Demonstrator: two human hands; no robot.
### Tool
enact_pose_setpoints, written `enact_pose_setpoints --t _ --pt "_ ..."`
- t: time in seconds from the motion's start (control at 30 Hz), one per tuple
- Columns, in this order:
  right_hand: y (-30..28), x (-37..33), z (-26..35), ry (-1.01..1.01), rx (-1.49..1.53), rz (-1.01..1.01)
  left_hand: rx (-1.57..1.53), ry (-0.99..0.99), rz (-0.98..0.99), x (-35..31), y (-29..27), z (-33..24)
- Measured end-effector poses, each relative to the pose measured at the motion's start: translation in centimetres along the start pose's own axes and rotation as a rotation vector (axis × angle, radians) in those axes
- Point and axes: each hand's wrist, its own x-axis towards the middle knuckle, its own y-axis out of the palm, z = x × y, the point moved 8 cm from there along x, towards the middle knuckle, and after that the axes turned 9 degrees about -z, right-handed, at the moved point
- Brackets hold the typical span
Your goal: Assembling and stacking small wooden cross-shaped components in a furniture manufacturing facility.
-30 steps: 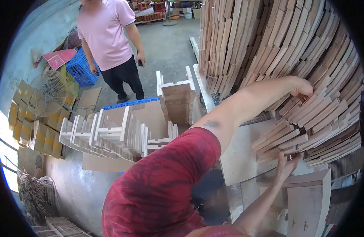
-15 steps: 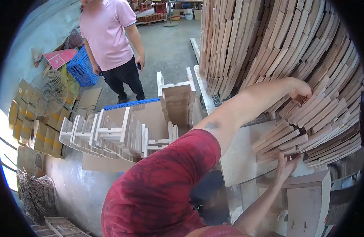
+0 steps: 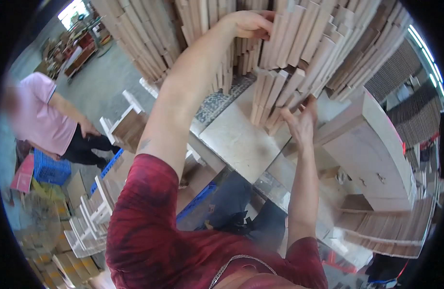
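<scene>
A thick bundle of pale wooden slats (image 3: 299, 36) stands on edge in front of me, its lower ends stepped unevenly. My left hand (image 3: 253, 24) reaches across to the bundle's far left side, with its fingers curled around the edge. My right hand (image 3: 303, 123) is under the lower ends, thumb and fingers gripping the bottom of the same bundle. Some fingertips of both hands are hidden behind the wood. Below the bundle lies a pale flat board (image 3: 239, 139).
More stacked slats (image 3: 135, 38) rise at the left. White-edged wooden frames (image 3: 99, 202) stand lower left, near a person in a pink shirt (image 3: 43, 103) and a blue crate (image 3: 51, 168). A pale cabinet-like piece (image 3: 371, 149) and corrugated sheets (image 3: 395, 67) are at the right.
My view has swung right, so the stacks and the person appear further left. Both hands stay on the slats, and the bundle now stands more upright in view.
</scene>
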Motion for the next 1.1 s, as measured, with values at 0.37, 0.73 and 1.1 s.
enact_pose_setpoints --t 0.37,0.73,1.1 --pt "-0.6 -1.5 -3.3 -0.061 0.263 0.036 0.168 -0.055 0.041 2.6 1.4 0.9" --pt "-0.7 -0.4 -1.9 -0.040 0.142 0.067 0.202 -0.080 0.251 2.2 3.5 -0.9" --pt "0.0 -0.7 -1.6 -0.053 0.203 0.085 0.153 -0.084 0.105 1.0 2.3 0.2"
